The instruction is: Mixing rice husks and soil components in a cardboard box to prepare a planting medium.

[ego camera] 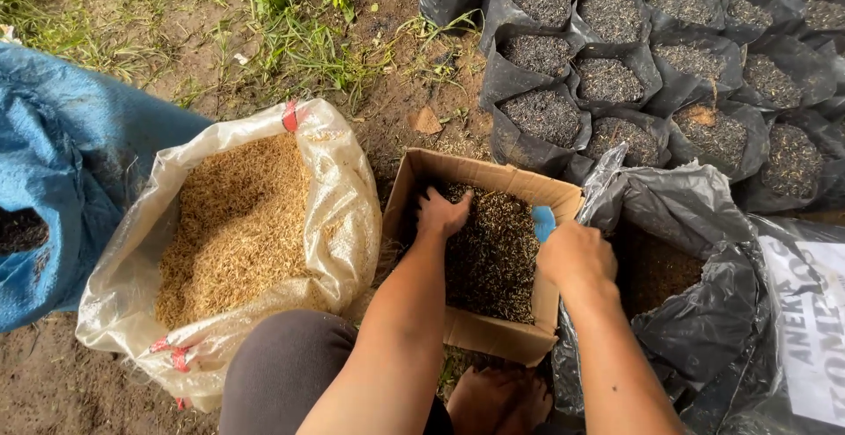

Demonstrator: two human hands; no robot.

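A cardboard box point(493, 338) stands on the ground in front of me, filled with a dark mix of soil and husks point(493, 259). My left hand point(440, 213) is pressed fingers-down into the mix at the box's far left corner. My right hand point(576, 257) rests at the box's right edge, closed around a blue tool point(543, 221) whose tip pokes into the mix. My knee point(290, 369) and bare foot point(497, 398) show below the box.
A clear sack of golden rice husks point(238, 224) stands open to the left, beside a blue sack point(62, 153). Several black grow bags filled with dark mix point(607, 78) line the back right. A crumpled black plastic bag point(687, 224) lies at right. Bare soil and grass lie behind.
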